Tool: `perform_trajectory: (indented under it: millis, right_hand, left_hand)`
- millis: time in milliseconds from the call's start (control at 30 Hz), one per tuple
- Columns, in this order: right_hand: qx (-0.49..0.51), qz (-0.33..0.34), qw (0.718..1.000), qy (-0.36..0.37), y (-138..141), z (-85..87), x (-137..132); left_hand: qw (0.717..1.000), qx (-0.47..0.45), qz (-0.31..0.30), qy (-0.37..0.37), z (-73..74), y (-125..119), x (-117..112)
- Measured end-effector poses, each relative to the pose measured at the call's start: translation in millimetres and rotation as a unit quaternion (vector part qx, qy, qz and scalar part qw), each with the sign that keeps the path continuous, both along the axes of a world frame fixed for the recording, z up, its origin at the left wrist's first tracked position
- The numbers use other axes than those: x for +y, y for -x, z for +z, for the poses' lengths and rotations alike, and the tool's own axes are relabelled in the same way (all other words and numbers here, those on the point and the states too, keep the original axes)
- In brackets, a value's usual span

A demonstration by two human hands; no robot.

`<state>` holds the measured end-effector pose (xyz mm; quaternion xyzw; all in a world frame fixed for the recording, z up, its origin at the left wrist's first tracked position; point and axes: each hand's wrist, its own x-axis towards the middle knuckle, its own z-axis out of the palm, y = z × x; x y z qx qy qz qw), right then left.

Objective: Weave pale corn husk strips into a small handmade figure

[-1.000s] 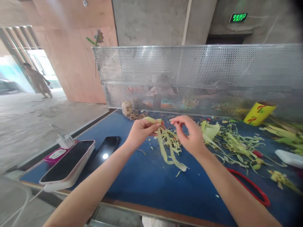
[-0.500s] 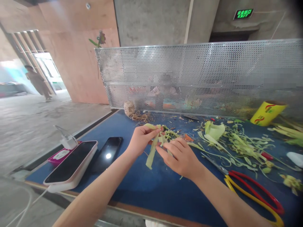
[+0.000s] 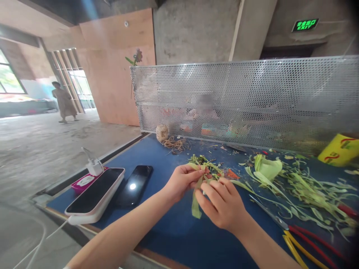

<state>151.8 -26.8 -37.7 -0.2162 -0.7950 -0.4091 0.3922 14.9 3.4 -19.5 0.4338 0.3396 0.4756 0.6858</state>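
Observation:
Over the blue tabletop, my left hand is closed, its thumb and fingers pinching a pale green leaf strip. One end of the strip hangs down between my hands. My right hand is beside it with curled fingers, its fingertips closed on the same strip; the exact grip is partly hidden. Just behind my hands lies a heap of small green plant scraps. To the right of my right hand lie scissors with one red and one yellow handle.
Pale green leaf peelings cover the right side, near a yellow roll. A black phone, a white-cased device and a pink power strip are left. Twine lies before a perforated metal panel. A person stands far left.
The view has swung left and up, so the table things appear further right and lower. Both hands keep hold of the leaf strip, with the right fingers closer to the left hand.

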Motion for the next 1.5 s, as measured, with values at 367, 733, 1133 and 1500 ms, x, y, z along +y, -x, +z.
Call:
perform_trajectory:
  millis: [367, 733, 1133, 1500]
  right_hand:
    - [0.333, 0.135, 0.867, 0.347, -1, -0.3, 3]
    - [0.603, 0.210, 0.414, 0.648, -4, -4.1, 24]
    - [0.502, 0.282, 0.373, 0.727, -9, 2.8, 22]
    - [0.458, 0.204, 0.522, 0.690, -13, 2.4, 28]
  left_hand:
    - [0.999, 0.001, 0.015, -0.031, 0.1, 3, 2]
    - [0.998, 0.029, 0.038, -0.037, 0.4, 2, 9]
    - [0.991, 0.086, 0.022, -0.097, -1.1, 5, 9]
    - [0.989, 0.087, -0.007, -0.121, -2.3, 3, 8]
